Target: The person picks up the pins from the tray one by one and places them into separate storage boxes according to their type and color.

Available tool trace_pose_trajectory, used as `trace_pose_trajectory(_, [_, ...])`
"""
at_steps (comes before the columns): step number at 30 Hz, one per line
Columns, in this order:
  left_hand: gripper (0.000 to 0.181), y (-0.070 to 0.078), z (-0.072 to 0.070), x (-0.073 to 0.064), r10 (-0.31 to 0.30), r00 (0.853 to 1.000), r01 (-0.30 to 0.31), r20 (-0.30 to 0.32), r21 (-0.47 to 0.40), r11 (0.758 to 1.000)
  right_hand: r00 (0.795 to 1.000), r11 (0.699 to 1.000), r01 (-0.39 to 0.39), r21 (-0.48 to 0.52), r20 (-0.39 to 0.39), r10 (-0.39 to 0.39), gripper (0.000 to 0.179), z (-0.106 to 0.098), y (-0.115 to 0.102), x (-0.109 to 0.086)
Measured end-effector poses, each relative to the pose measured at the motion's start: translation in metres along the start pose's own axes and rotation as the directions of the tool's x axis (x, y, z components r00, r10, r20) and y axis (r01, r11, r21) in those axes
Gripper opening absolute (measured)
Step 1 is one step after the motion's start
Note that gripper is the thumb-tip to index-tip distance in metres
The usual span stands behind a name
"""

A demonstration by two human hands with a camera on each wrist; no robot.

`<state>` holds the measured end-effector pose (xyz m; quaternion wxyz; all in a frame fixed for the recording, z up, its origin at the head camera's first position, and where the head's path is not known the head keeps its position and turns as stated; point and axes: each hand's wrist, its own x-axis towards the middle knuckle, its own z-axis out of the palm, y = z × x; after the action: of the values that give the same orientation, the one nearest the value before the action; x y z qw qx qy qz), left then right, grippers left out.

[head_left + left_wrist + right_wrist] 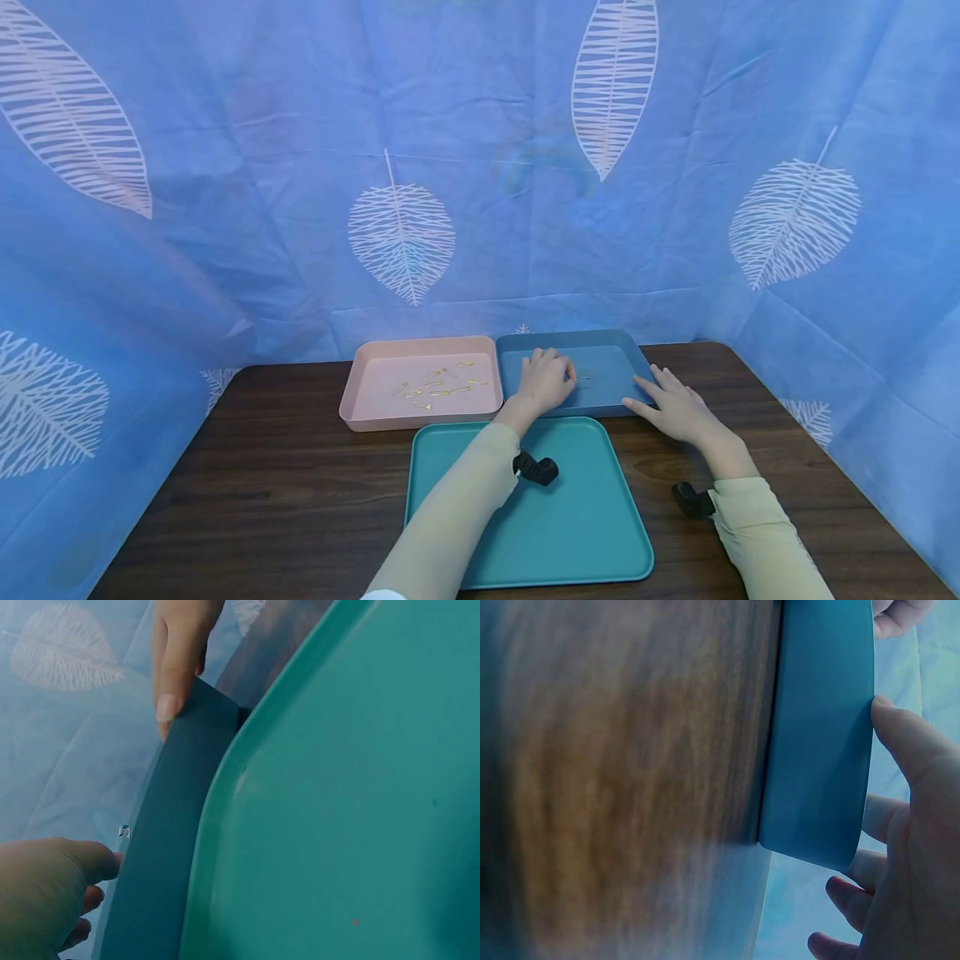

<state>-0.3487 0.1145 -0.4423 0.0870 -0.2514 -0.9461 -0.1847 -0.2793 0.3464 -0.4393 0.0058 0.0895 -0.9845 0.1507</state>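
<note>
Over the blue tray [615, 358], my left hand [546, 382] pinches a small safety pin [124, 832] between thumb and forefinger; the pin's coiled or clasp end sticks up past the fingertips. My right hand [677, 407] is at the tray's near right corner. Its thumb touches the rim, and its other fingers are spread along the right side, as the right wrist view shows. To the left, a pink tray [375, 412] has several gold safety pins [435, 385] scattered on its bottom.
A teal tray [570, 533] lies in front of the other two, beneath my left forearm. All three are on a dark wooden table [285, 483]. Behind and beside the table hangs a blue cloth [480, 242] with white leaf prints.
</note>
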Motion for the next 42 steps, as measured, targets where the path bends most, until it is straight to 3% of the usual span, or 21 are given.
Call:
trace_pose_trajectory(9, [0.019, -0.004, 0.005, 0.004, -0.095, 0.995, 0.094, 0.040, 0.031, 0.995, 1.000, 1.000, 0.004, 0.009, 0.010, -0.004, 0.073, 0.000, -0.003, 0.000])
trace_pose_trajectory(13, [0.021, -0.005, 0.004, 0.004, -0.109, 0.993, 0.107, 0.047, 0.051, 0.993, 1.000, 1.000, 0.006, 0.016, 0.012, -0.006, 0.074, 0.000, -0.003, 0.001])
trace_pose_trajectory(27, [0.019, -0.008, 0.002, 0.004, -0.086, 0.996, 0.085, 0.013, 0.065, 0.994, 1.000, 1.000, 0.009, 0.013, 0.005, -0.010, 0.074, 0.000, -0.004, 0.001])
trace_pose_trajectory(42, [0.012, -0.024, -0.024, -0.013, -0.025, 0.997, 0.031, -0.078, 0.073, 0.997, 1.000, 1.000, 0.003, -0.006, 0.012, -0.003, 0.073, -0.002, 0.000, -0.001])
